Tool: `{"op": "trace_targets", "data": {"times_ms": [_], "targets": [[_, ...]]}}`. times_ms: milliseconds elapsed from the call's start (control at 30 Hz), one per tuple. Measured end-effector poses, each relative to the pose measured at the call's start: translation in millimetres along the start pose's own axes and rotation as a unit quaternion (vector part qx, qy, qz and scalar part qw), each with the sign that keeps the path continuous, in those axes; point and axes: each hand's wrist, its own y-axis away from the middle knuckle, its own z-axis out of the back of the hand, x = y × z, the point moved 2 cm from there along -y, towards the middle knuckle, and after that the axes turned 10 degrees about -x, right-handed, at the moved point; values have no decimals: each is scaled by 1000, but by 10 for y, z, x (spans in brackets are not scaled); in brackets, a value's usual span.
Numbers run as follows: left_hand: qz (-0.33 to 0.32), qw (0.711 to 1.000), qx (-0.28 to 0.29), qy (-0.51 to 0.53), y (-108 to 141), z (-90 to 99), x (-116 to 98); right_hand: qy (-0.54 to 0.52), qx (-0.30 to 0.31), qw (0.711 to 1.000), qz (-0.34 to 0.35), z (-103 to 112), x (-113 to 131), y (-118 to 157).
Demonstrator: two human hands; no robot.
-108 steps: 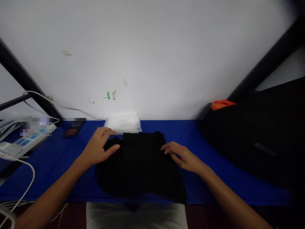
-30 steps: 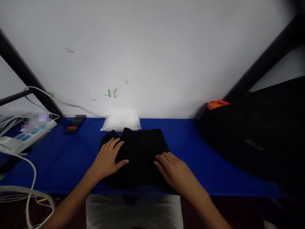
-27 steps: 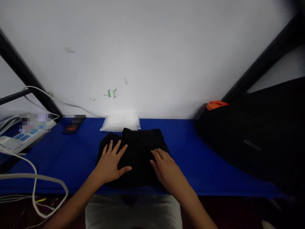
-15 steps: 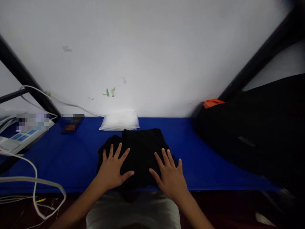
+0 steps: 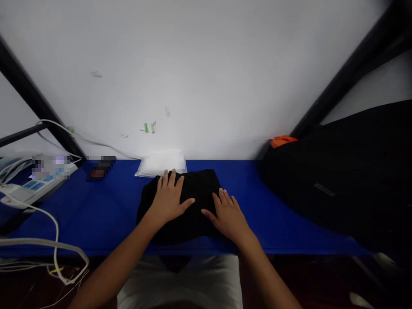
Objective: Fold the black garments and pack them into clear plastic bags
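Cables (image 5: 64,244), white, several and too tangled for an exact count, loop about the left end of the table (image 5: 247,189), some hanging below its near edge. One white power strip (image 5: 37,185) with blue panels lies at that end, its far part obscured by pixelation. To its right, one dark flat object (image 5: 99,169), also partly pixelated, lies by the back edge. One white packet (image 5: 162,164) lies flat at the back edge, left of the middle. One black cloth (image 5: 196,214), folded into a compact bundle, lies just in front of it, close to the near edge; contact between the two cannot be told. One orange item (image 5: 283,140) shows at the upper side of one large black bulky object (image 5: 350,163), which covers the right end. Surface: plain blue covering. Room: pale wall (image 5: 209,77) behind, bearing two green scraps (image 5: 146,128) and faint marks, with dark sloping bars at both sides. Left hand (image 5: 169,199): open, fingers spread, palm down on the cloth's left part, grasping nothing. Right hand (image 5: 227,216): open, thumb apart from the fingers, laid over the cloth's right edge; released, no grip visible.
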Motion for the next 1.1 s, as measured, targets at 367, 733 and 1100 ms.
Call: {"op": "trace_targets", "data": {"times_ms": [367,733,1100], "targets": [[27,989,132,-64,-869,-539,156,-59,10,998,10,-350,199,-1420],[-4,995,94,-22,-721,-679,335,-82,-47,995,-25,-566,5,-1307],[9,996,82,40,-714,-712,391,-135,-46,990,-15,-638,-121,-1330]]}}
